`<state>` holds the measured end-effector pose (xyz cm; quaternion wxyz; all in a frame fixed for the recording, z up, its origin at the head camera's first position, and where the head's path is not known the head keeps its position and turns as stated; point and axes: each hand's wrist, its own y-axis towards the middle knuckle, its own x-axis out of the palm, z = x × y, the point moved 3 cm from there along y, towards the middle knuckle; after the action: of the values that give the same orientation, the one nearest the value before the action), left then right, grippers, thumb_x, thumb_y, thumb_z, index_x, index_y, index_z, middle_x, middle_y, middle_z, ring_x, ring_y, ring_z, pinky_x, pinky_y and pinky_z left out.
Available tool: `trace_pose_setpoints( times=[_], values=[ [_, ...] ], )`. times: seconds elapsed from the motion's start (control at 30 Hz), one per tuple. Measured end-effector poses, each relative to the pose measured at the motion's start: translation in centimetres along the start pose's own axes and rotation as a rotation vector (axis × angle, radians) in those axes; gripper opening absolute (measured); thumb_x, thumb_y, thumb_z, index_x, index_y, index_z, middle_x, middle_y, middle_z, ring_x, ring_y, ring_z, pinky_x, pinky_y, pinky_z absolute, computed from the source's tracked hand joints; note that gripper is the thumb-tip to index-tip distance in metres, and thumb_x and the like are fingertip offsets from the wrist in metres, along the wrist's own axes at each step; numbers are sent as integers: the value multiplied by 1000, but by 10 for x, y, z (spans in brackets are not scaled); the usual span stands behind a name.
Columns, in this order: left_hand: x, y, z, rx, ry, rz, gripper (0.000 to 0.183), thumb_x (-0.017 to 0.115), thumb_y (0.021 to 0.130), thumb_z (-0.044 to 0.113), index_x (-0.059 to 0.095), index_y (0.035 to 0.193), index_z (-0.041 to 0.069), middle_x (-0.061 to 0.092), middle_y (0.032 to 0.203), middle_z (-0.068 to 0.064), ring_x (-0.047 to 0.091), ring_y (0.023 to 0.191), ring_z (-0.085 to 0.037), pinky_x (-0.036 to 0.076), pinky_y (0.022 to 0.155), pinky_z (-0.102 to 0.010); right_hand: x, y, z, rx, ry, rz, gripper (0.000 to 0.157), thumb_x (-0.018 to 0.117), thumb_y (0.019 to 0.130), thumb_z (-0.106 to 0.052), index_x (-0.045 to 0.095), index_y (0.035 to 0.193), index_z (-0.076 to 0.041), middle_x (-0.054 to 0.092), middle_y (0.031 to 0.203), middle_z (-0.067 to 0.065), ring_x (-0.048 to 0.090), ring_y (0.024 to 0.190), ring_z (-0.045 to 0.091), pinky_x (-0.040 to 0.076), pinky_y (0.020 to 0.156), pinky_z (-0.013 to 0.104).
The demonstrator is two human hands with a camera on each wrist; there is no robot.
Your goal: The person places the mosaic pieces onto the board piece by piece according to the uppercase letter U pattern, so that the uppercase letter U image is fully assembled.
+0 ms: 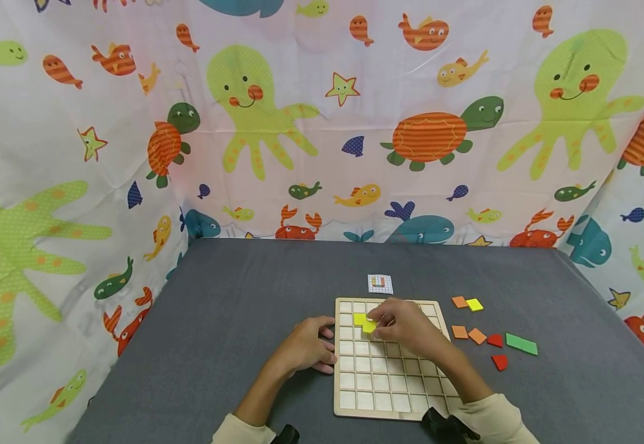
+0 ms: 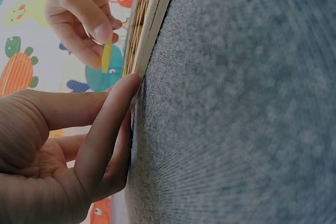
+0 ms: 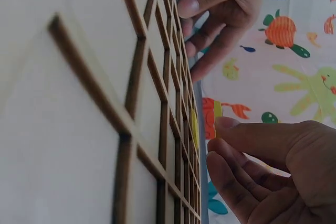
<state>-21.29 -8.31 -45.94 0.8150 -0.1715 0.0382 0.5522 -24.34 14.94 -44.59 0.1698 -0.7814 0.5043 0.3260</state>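
A light wooden board with a raised grid (image 1: 364, 401) lies flat on the grey cloth. My left hand (image 1: 306, 346) rests its fingertips against the board's left edge; the left wrist view shows them touching the side of its frame. Over the upper left squares, my right hand (image 1: 408, 324) pinches a yellow tile (image 1: 369, 326) between thumb and fingers. In the right wrist view the held tile (image 3: 218, 120) stands slightly off the grid. Another yellow tile (image 1: 359, 319) sits in a square just beside it.
Right of the board lie several orange tiles (image 1: 459, 332), a yellow one (image 1: 474, 304), two red pieces (image 1: 499, 362) and a green strip (image 1: 522, 344). Behind the board is a small card (image 1: 380, 283) with a coloured pattern on a grid. A sea-animal curtain (image 1: 333, 154) hangs behind the table.
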Motion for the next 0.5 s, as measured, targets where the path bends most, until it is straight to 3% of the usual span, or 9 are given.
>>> trace_pose_setpoints(
  times=[0.5],
  values=[
    [0, 1, -1, -6, 3, 1, 78, 76, 79, -22, 52, 151, -3, 59, 117, -18, 70, 88, -23, 68, 62, -37, 13, 5, 1, -38, -51, -5, 30, 86, 84, -1, 79, 113, -1, 74, 103, 7, 71, 88, 16, 61, 74, 26]
  ],
)
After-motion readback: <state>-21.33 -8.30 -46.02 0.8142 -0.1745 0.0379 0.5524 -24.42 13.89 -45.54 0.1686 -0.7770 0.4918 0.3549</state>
